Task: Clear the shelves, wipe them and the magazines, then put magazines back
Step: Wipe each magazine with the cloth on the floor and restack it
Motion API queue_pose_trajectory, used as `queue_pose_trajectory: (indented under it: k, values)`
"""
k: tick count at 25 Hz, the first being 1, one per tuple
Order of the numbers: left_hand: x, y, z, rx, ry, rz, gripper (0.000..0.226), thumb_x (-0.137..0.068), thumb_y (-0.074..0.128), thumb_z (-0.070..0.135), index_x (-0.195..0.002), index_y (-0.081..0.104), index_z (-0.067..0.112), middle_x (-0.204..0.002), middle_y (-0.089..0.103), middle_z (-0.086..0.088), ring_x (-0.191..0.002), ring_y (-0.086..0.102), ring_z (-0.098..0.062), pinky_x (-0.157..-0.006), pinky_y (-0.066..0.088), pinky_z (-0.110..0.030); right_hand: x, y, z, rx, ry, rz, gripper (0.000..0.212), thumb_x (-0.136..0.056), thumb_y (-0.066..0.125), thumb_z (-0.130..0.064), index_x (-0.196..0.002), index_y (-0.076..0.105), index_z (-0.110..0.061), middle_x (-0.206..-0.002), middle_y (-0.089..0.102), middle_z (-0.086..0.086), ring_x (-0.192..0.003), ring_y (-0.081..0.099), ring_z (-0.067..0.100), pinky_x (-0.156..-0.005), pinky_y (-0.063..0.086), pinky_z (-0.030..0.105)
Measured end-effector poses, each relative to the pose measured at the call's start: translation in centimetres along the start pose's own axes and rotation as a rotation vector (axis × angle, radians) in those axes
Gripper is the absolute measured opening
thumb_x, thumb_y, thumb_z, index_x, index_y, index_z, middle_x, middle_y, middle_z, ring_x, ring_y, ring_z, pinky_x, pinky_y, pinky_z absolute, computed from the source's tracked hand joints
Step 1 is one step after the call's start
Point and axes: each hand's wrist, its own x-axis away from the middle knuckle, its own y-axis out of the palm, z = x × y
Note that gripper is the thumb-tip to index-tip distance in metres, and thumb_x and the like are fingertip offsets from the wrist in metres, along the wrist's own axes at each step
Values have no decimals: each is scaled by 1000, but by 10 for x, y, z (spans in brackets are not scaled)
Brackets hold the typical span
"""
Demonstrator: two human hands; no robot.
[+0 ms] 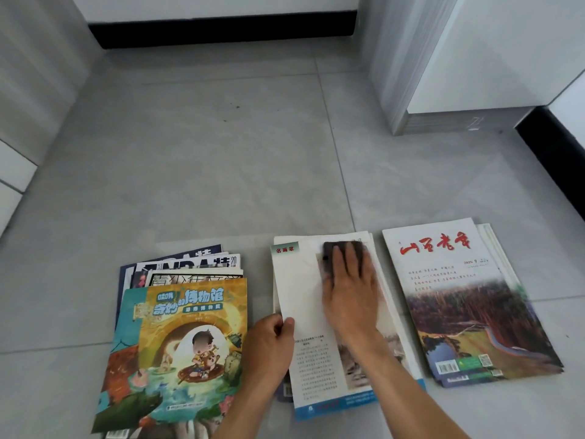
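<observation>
Magazine (304, 280) under both hands — cloth (343, 248) beneath right hand (351, 289).

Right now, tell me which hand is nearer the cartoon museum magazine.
Left. The left hand pinches the white magazine's edge right beside the cartoon museum magazine; the right hand presses a dark cloth farther away.

1. Lower centre: the right hand (349, 291) presses a dark cloth (343, 253) flat on a white magazine (300, 280) lying on the floor (221, 169).
2. The left hand (269, 346) pinches that magazine's left edge.
3. A cartoon-cover stack (177, 343) lies lower left; a red-titled stack (459, 299) lower right.
</observation>
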Motion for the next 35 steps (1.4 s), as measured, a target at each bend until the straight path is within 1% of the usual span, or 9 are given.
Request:
queue_pose_trajectory:
  k: [4, 10, 14, 16, 21, 24, 28, 33, 35]
  values:
    - [0, -1, 1, 37, -3, 12, 40, -94, 60, 25, -56, 50, 22, -52, 57, 8, -48, 51, -2, -46, 32, -22, 3, 11, -26, -13, -589, -140, 55, -93, 38, -33, -146, 47, -22, -155, 42, 1, -146, 34, 31, -115, 35, 50]
    - [2, -1, -1, -15, 30, -12, 32, -98, 54, 34, -67, 56, 27, -64, 65, 11, -56, 61, 3, -46, 36, -12, -38, 4, 20, 29, -73, 18, 54, -94, 43, -27, -146, 47, -15, -156, 39, 10, -145, 30, 38, -113, 36, 55]
    - [1, 2, -5, -10, 59, 35, 33, -95, 58, 29, -62, 55, 24, -58, 61, 8, -52, 58, -5, -46, 41, -30, -5, 19, -56, -35, -500, -131, 55, -90, 43, -29, -145, 48, -23, -155, 41, 2, -146, 31, 33, -115, 37, 50]
    - [0, -2, -4, 3, 48, 8, 32, -96, 58, 31, -65, 58, 22, -60, 64, 6, -54, 59, -6, -50, 44, -30, -8, 18, -38, -25, -630, -101, 54, -88, 43, -32, -140, 55, -23, -152, 47, 1, -142, 39, 32, -113, 40, 49]
    - [-2, -12, 3, 66, -54, -150, 35, -100, 50, 24, -66, 54, 18, -63, 62, 6, -53, 56, 3, -48, 39, -13, -14, -9, 48, 23, -25, 95, 53, -95, 43, -34, -143, 51, -13, -154, 42, 13, -143, 34, 40, -112, 37, 56]
    - [-13, -20, -2, 161, -149, -278, 25, -100, 50, 18, -84, 67, 8, -83, 71, -12, -71, 65, -20, -59, 50, -28, 50, 3, 3, 8, -204, 21, 59, -90, 43, -30, -147, 46, -19, -157, 38, 7, -146, 31, 34, -115, 35, 52]
    - [-11, -22, -5, 200, -142, -267, 24, -97, 50, 12, -79, 67, 9, -78, 70, -14, -65, 61, -21, -52, 48, -25, 109, -8, 33, 8, -629, -115, 57, -89, 49, -30, -146, 49, -26, -158, 38, -3, -148, 31, 25, -114, 33, 46]
    - [-8, -15, -7, 198, -159, -251, 27, -101, 49, 22, -90, 68, 6, -86, 73, -10, -65, 61, -17, -45, 46, -21, 117, -22, 85, 21, 41, 38, 59, -89, 38, -29, -145, 51, -13, -159, 35, 8, -144, 32, 39, -110, 38, 56]
    - [-9, -15, -7, 209, -150, -253, 28, -100, 50, 22, -85, 65, 3, -78, 70, -9, -62, 58, -19, -48, 45, -24, 141, -3, 36, 29, -137, 36, 60, -83, 45, -26, -140, 57, -12, -156, 38, 10, -142, 36, 39, -109, 36, 53]
